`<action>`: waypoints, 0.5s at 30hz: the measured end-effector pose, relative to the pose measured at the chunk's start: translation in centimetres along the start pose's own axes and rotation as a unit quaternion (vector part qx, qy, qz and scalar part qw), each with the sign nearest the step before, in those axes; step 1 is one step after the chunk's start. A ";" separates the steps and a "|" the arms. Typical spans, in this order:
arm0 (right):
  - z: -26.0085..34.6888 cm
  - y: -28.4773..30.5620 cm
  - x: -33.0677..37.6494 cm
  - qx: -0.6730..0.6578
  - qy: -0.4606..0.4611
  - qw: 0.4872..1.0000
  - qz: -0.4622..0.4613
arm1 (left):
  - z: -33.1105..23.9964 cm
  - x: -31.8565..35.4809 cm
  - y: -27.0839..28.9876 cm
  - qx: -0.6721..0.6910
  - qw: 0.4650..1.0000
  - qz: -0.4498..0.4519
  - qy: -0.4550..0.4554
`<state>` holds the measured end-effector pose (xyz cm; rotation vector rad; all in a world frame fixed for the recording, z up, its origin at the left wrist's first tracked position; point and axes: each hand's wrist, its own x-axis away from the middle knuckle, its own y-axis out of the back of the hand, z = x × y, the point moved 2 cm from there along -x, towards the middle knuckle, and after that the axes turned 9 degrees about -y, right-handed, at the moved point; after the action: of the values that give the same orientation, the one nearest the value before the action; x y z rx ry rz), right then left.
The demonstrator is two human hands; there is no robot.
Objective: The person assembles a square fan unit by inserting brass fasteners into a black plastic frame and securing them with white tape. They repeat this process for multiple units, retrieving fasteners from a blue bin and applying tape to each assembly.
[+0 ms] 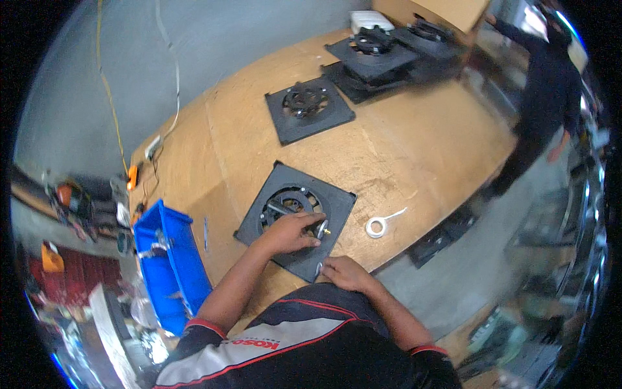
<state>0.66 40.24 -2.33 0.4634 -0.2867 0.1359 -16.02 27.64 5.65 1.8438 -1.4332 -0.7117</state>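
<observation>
A black square plate (342, 196) with a round, burner-like ring (285, 194) at its middle lies on the wooden table in front of me. My left hand (293, 235) reaches over it, fingers closed around a silvery round fitting (321, 229) with a brass tip. A dark tube runs from the ring toward this hand. At the plate's near corner, my right hand (346, 272) is closed, its fingertips around a small whitish piece (319, 267) too small to name. A roll of white tape (376, 227) lies right of the plate, a loose strip trailing from it.
A blue bin (170, 259) stands left, a pen (206, 233) beside it. Another black plate assembly (310, 109) lies farther back; several more are stacked (372, 61) near a cardboard box (447, 13). A person in dark clothes (544, 97) stands at the far right.
</observation>
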 end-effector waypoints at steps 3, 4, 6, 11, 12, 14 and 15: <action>5.1 2.8 1.2 -0.033 0.011 0.999 0.015 | -1.0 4.8 -1.6 0.173 0.980 -0.028 0.092; 6.5 3.0 1.1 -0.014 0.028 0.999 0.034 | -1.2 6.6 -3.2 0.305 0.948 -0.037 0.087; 8.2 2.3 0.4 0.019 0.059 0.997 0.052 | -2.7 8.9 -5.0 0.442 0.889 -0.082 0.082; 10.4 -1.9 -3.2 0.112 0.091 0.989 0.017 | -3.7 11.5 -8.6 0.617 0.711 -0.305 0.144; 9.8 -2.6 -4.5 0.086 0.093 0.992 0.012 | -2.7 11.8 -8.9 0.504 0.781 -0.342 0.139; 9.8 -4.2 -6.4 0.069 0.080 0.994 0.006 | -2.8 13.4 -7.2 0.528 0.730 -0.387 0.195; 10.2 -5.0 -7.0 0.057 0.072 0.996 0.002 | -2.8 14.4 -6.6 0.539 0.703 -0.405 0.224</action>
<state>-7.48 30.65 2.14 0.5645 -0.1395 0.1892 -6.43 15.21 2.00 3.3207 -0.5863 0.4286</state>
